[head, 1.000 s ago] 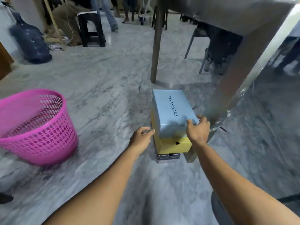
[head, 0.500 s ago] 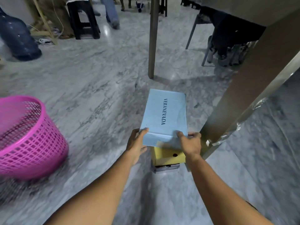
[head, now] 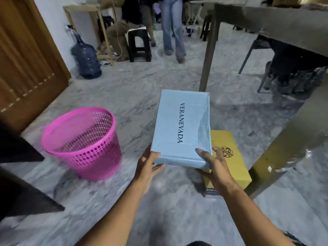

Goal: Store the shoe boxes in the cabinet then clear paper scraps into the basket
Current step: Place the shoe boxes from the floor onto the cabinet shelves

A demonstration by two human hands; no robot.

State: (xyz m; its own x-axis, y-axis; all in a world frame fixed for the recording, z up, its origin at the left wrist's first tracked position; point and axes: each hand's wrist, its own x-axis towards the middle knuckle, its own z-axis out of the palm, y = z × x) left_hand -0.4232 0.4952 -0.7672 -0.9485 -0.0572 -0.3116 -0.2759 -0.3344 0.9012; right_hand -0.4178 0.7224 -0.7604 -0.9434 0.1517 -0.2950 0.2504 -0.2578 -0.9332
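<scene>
A light blue shoe box (head: pixel 179 128) printed VERANEVADA is held in the air over the floor, its right edge dented. My left hand (head: pixel 147 164) grips its near left corner and my right hand (head: pixel 211 160) grips its near right corner. Below and to the right, a yellow shoe box (head: pixel 230 157) with a round emblem rests on a darker box (head: pixel 211 191) on the marble floor. A pink plastic basket (head: pixel 79 139) stands to the left. Dark cabinet panels (head: pixel 23 192) jut in at the left edge.
A grey table (head: pixel 269 22) spans the right side, one leg (head: pixel 284 141) close to the yellow box, another leg (head: pixel 207 57) behind. A wooden door (head: pixel 26 59), a water jug (head: pixel 87 59), a black stool (head: pixel 138 45) and standing people (head: pixel 172 27) are farther back.
Both hands have lifted the blue box off the yellow box and carried it up and left. The view has swung left, bringing the door and the dark cabinet panels into sight.
</scene>
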